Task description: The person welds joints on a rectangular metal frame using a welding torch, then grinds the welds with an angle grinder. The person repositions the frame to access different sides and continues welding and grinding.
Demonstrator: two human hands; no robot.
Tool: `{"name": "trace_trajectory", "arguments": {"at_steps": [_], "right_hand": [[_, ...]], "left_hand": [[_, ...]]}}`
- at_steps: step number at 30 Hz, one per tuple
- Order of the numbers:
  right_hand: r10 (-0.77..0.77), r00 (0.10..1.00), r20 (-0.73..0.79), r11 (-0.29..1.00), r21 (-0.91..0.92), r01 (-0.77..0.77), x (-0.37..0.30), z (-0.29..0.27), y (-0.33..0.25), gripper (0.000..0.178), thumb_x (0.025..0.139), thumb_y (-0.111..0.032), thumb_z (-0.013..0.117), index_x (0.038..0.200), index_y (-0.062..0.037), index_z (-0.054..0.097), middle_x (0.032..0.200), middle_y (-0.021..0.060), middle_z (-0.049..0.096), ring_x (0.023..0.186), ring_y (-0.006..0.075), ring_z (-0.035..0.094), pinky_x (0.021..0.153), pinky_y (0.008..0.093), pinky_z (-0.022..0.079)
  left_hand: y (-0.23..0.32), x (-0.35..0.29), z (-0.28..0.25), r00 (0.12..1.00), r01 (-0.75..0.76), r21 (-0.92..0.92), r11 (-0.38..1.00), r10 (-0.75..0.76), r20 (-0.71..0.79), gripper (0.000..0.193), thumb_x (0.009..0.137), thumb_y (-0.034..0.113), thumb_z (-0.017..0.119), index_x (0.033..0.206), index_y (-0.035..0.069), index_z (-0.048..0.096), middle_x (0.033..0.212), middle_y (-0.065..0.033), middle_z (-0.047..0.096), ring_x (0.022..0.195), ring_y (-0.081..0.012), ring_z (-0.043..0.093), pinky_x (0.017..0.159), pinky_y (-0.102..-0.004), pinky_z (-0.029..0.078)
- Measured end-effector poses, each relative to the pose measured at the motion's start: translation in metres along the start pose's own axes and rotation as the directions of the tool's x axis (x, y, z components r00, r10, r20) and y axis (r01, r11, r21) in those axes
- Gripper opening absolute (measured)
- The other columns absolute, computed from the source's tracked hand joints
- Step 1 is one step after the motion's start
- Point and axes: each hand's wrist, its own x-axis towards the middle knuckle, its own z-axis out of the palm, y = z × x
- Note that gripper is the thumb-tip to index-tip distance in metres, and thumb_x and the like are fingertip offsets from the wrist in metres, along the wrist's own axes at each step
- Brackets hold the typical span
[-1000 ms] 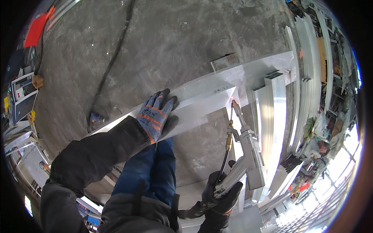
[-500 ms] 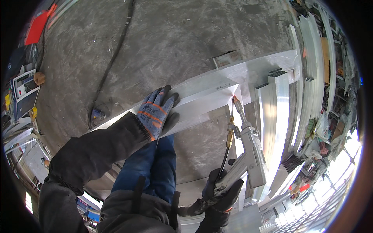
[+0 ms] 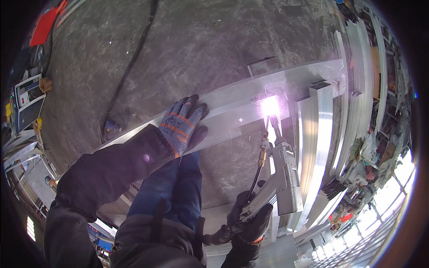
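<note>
My right hand, in a dark glove, is wrapped round the handle of a grey welding gun. A wire feed tube with a brass fitting runs beside its nozzle. At the nozzle's tip a white-pink glare burns on the end of a silvery metal profile, hiding the spot beneath. My left hand, in a grey-blue glove with orange stripes, lies on this profile left of the glare. Its fingers are stretched out toward the far edge, and the thumb sits apart on the near side.
Crossing pieces of metal profile stand right of the gun, with more long profiles beyond. Plastic wrap and scraps lie at the far right. A black cable runs over the concrete floor. A red panel is at upper left.
A bright glare has appeared at the nozzle's tip, with a purple tint over the scene. The right hand and the gun's rear have shifted slightly left. My left hand stays in place.
</note>
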Motion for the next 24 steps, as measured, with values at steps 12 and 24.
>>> {"name": "trace_trajectory", "arguments": {"at_steps": [12, 24], "right_hand": [[-0.006, 0.992, 0.127, 1.000, 0.001, 0.005, -0.004, -0.006, -0.001, 0.068, 0.106, -0.055, 0.039, 0.155, -0.0097, 0.025, 0.087, 0.0131, 0.053, 0.044, 0.0150, 0.046, 0.036, 0.0291, 0.041], [0.118, 0.988, -0.099, 0.988, -0.084, -0.126, -0.012, 0.011, -0.010, 0.082, 0.093, -0.075, 0.050, 0.106, 0.0056, 0.055, 0.062, 0.0078, 0.052, 0.044, 0.0150, 0.050, 0.038, 0.0283, 0.040]], "left_hand": [[0.002, 0.001, 0.002, 0.998, -0.003, 0.000, 1.000, 0.003, -0.057, 0.055, 0.086, 0.033, 0.069, 0.131, 0.003, 0.058, 0.142, -0.0290, 0.048, 0.129, -0.0474, 0.049, 0.105, -0.0563, 0.044], [0.004, 0.003, -0.002, 0.999, 0.019, -0.004, 1.000, -0.019, -0.035, 0.055, 0.082, 0.027, 0.072, 0.131, 0.005, 0.057, 0.143, -0.0285, 0.048, 0.129, -0.0454, 0.050, 0.106, -0.0538, 0.044]]}}
